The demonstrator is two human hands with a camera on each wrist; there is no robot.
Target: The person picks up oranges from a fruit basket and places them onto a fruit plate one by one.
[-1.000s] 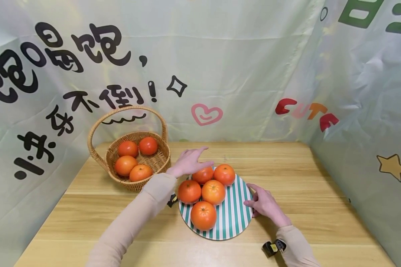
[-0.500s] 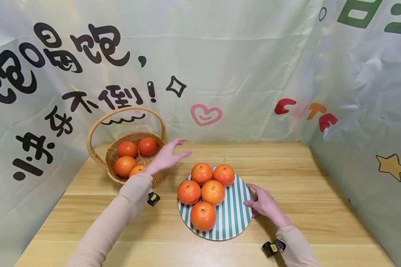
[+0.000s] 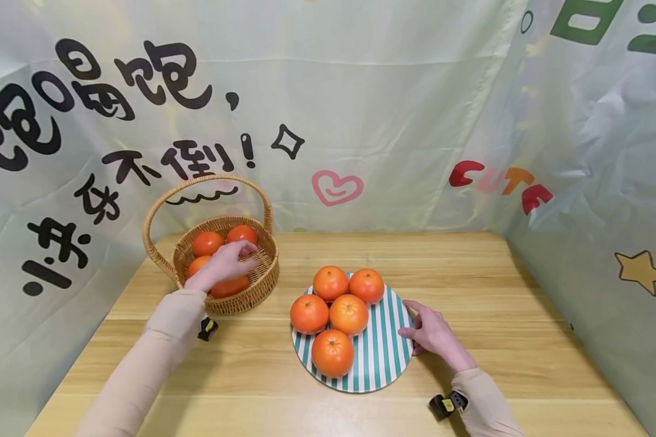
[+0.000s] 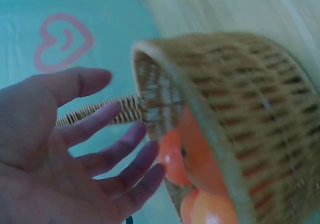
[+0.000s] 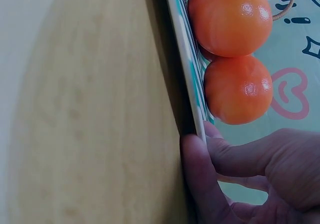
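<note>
My left hand [image 3: 224, 264] is over the wicker basket [image 3: 269, 282], fingers spread and slightly bent, holding nothing. Below and around it, several orange-red fruits like oranges [image 3: 208, 244] lie in the basket, some partly covered by the hand. In the left wrist view the fingers [image 4: 127, 144] reach past the basket's rim [image 4: 175, 78] towards the fruit [image 4: 200, 154]. My right hand [image 3: 437, 337] pinches the right edge of a round plate [image 3: 385, 358] with green and white stripes, thumb on top and a finger beneath. Several oranges [image 3: 350, 315] sit on the plate's left and back part.
A tall arched handle [image 3: 218, 177] rises over the basket. The wooden table [image 3: 525, 340] carries both basket and plate. Printed cloth walls [image 3: 393, 121] stand behind it and at the sides. Black wrist cameras [image 3: 441, 408] hang at both cuffs.
My left hand has moved left, from above the back oranges on the plate to over the basket, with nothing in it. The right hand stays at the plate's edge.
</note>
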